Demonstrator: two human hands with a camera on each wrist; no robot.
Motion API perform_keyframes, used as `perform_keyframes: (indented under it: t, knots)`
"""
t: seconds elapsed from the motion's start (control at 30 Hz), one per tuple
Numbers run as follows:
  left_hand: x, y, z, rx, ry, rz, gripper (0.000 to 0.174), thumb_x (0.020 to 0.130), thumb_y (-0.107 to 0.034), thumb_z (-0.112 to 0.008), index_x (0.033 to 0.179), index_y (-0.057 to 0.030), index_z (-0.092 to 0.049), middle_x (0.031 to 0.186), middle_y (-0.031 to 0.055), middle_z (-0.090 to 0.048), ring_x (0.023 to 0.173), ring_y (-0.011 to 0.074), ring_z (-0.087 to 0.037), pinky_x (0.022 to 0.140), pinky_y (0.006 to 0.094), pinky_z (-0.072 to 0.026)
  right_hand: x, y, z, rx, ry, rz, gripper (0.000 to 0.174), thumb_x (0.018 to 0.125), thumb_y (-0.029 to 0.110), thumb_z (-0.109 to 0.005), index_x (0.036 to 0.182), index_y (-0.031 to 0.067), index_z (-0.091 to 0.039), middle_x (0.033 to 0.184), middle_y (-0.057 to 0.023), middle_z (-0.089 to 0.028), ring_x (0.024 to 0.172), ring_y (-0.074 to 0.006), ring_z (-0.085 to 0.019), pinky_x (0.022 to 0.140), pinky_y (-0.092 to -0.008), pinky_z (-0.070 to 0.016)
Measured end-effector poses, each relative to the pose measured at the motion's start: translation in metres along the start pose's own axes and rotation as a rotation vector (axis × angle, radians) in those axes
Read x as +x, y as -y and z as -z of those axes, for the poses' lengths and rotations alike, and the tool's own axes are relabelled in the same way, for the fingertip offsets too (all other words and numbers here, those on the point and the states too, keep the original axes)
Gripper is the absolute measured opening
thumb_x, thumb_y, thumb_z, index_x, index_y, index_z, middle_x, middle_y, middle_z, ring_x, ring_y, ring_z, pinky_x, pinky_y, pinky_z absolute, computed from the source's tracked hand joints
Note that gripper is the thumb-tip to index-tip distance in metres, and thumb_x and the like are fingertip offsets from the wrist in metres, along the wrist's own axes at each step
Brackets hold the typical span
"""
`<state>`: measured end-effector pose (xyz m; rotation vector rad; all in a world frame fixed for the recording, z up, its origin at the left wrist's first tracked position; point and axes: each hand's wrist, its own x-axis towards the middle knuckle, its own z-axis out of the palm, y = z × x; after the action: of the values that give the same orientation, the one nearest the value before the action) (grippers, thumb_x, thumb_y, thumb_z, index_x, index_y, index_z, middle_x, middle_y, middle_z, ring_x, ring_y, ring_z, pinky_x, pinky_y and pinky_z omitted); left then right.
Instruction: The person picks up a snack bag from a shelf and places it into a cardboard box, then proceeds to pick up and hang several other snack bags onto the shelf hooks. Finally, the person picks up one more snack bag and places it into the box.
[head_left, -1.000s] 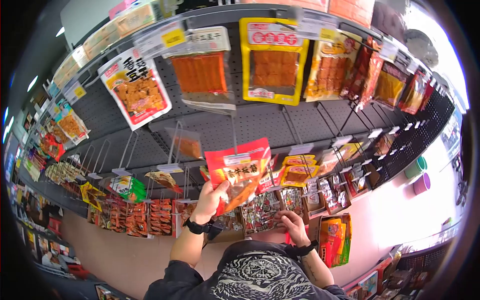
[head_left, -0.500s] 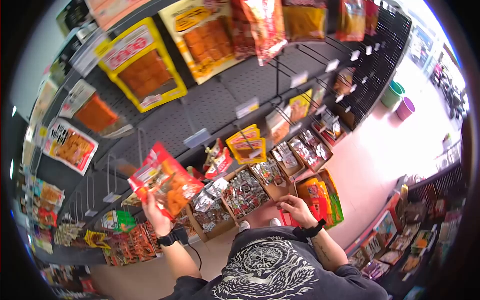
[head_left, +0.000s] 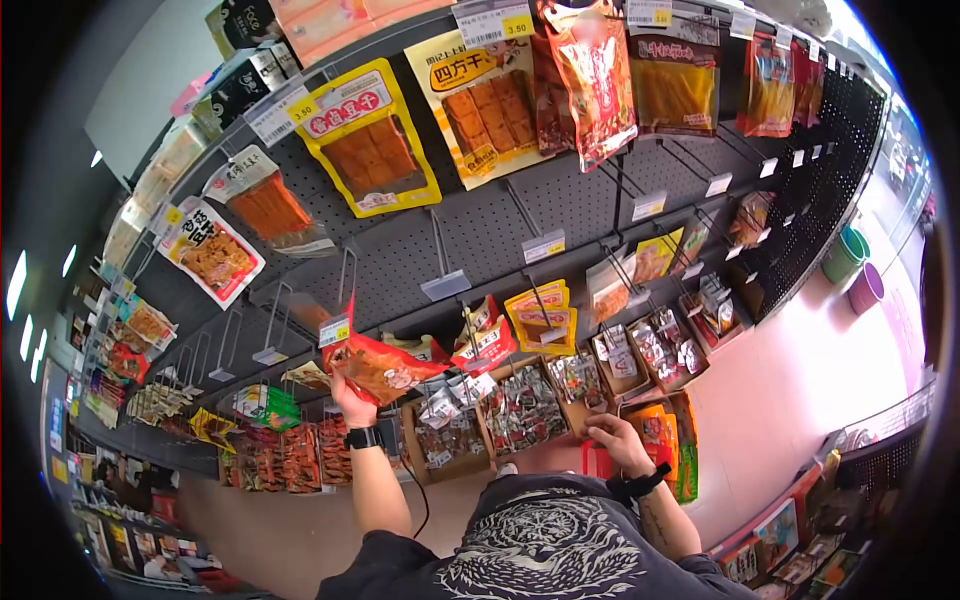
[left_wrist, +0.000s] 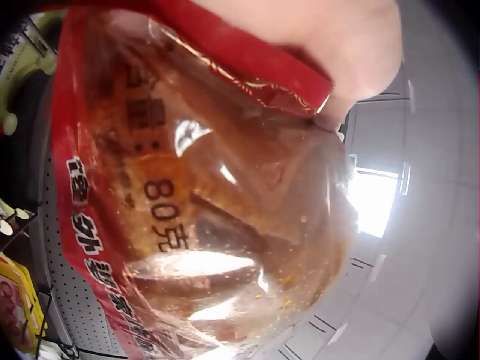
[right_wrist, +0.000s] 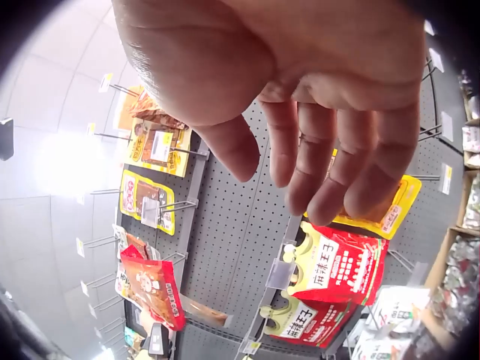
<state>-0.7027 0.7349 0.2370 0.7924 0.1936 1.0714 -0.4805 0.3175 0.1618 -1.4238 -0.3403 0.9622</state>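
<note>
Packet (head_left: 385, 372) is gripped in my left hand (head_left: 352, 403); my right hand (head_left: 620, 445) hangs relaxed and loosely bent, with sachets (head_left: 525, 405) between both hands, slightly forward.

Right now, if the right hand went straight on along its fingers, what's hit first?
Probably the hanging red-and-white packs, ahead of the right hand. Depth is unclear, though; the boxed silver packets lie near that line and might come first.
</note>
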Motion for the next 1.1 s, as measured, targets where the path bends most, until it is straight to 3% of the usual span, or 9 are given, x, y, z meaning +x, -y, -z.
perform_keyframes:
  t: [0.23, 0.3, 0.4, 0.47, 0.6, 0.63, 0.87, 0.93, 1.1]
  knots:
    - [-0.045, 0.016, 0.003, 0.866, 0.025, 0.219, 0.031, 0.094, -0.027, -0.052, 0.107, -0.0003, -0.058, 0.093, 0.0052, -0.065, 0.084, 0.0155, -0.062, 0.075, 0.0293, -0.0462, 0.004, 0.003, -0.004, -0.080, 0.064, 0.020, 0.030, 0.091, 0.013, -0.057, 0.117, -0.0017, -0.055, 0.103, -0.0077, -0.065, 0.092, -0.0137, -0.061, 0.081, -0.0266, -0.0480]
    - [-0.065, 0.047, -0.018, 1.308, 0.380, 0.130, 0.033, 0.094, -0.029, -0.050, 0.100, 0.0020, -0.060, 0.090, 0.0134, -0.066, 0.084, 0.0254, -0.063, 0.073, 0.0331, -0.0452, -0.008, 0.024, -0.011, -0.338, -0.041, 0.158, 0.054, 0.084, 0.024, -0.067, 0.127, -0.0004, -0.046, 0.113, -0.0137, -0.060, 0.102, -0.0233, -0.059, 0.090, -0.0309, -0.0451]
    - [-0.106, 0.100, -0.051, 1.705, 0.877, 0.433, 0.027, 0.092, -0.026, -0.052, 0.100, -0.0015, -0.062, 0.093, 0.0209, -0.063, 0.089, 0.0408, -0.059, 0.074, 0.0415, -0.0465, -0.015, 0.007, -0.006, -0.750, -0.155, 0.509, 0.088, 0.065, 0.031, -0.079, 0.136, 0.0035, -0.035, 0.135, -0.0193, -0.040, 0.126, -0.0342, -0.039, 0.103, -0.0402, -0.0362]
    - [-0.127, 0.126, -0.089, 1.432, 1.170, 0.286, 0.022, 0.089, -0.022, -0.056, 0.101, -0.0056, -0.064, 0.094, 0.0184, -0.064, 0.089, 0.0368, -0.061, 0.076, 0.0403, -0.0476, -0.023, 0.006, -0.001, -0.850, -0.125, 0.580, 0.088, 0.065, 0.032, -0.079, 0.136, 0.0043, -0.035, 0.134, -0.0196, -0.042, 0.123, -0.0354, -0.041, 0.102, -0.0409, -0.0377]
    - [-0.162, 0.166, -0.134, 1.061, 1.220, 0.439, 0.019, 0.086, -0.010, -0.060, 0.105, -0.0039, -0.062, 0.100, 0.0153, -0.064, 0.092, 0.0310, -0.062, 0.079, 0.0350, -0.0473, -0.051, -0.007, 0.038, -0.730, 0.186, 0.172, 0.058, 0.072, 0.027, -0.072, 0.122, 0.0070, -0.050, 0.095, -0.0210, -0.062, 0.087, -0.0385, -0.060, 0.076, -0.0421, -0.0484]
    - [-0.165, 0.177, -0.137, 1.050, 1.241, 0.496, 0.022, 0.086, -0.010, -0.060, 0.108, -0.0038, -0.060, 0.101, 0.0142, -0.064, 0.092, 0.0296, -0.062, 0.080, 0.0344, -0.0475, -0.066, -0.005, 0.041, -0.655, 0.051, 0.223, 0.043, 0.074, 0.023, -0.069, 0.112, 0.0083, -0.055, 0.082, -0.0197, -0.062, 0.078, -0.0381, -0.060, 0.070, -0.0422, -0.0482]
    - [-0.173, 0.210, -0.098, 1.038, 0.896, 1.012, 0.030, 0.088, -0.010, -0.059, 0.117, -0.0023, -0.054, 0.106, 0.0086, -0.065, 0.095, 0.0170, -0.062, 0.082, 0.0294, -0.0487, -0.120, -0.034, 0.077, -0.497, -0.543, -0.173, 0.022, 0.073, 0.014, -0.069, 0.092, 0.0071, -0.061, 0.071, -0.0126, -0.062, 0.068, -0.0290, -0.063, 0.063, -0.0358, -0.0490]
    - [-0.164, 0.198, -0.087, 1.080, 0.911, 0.999, 0.029, 0.089, -0.011, -0.058, 0.116, -0.0010, -0.054, 0.106, 0.0100, -0.065, 0.096, 0.0164, -0.062, 0.083, 0.0287, -0.0488, -0.120, -0.046, 0.086, -0.641, -0.727, -0.082, 0.017, 0.076, 0.011, -0.065, 0.092, 0.0059, -0.061, 0.071, -0.0140, -0.062, 0.067, -0.0255, -0.064, 0.060, -0.0362, -0.0491]
    - [-0.154, 0.174, -0.044, 1.076, 0.772, 0.886, 0.026, 0.089, -0.009, -0.058, 0.114, -0.0006, -0.055, 0.104, 0.0094, -0.065, 0.094, 0.0168, -0.063, 0.083, 0.0289, -0.0494, -0.106, -0.111, 0.119, -0.900, -0.851, -0.143, 0.022, 0.074, 0.013, -0.066, 0.094, 0.0047, -0.058, 0.076, -0.0215, -0.060, 0.074, -0.0390, -0.061, 0.061, -0.0437, -0.0480]
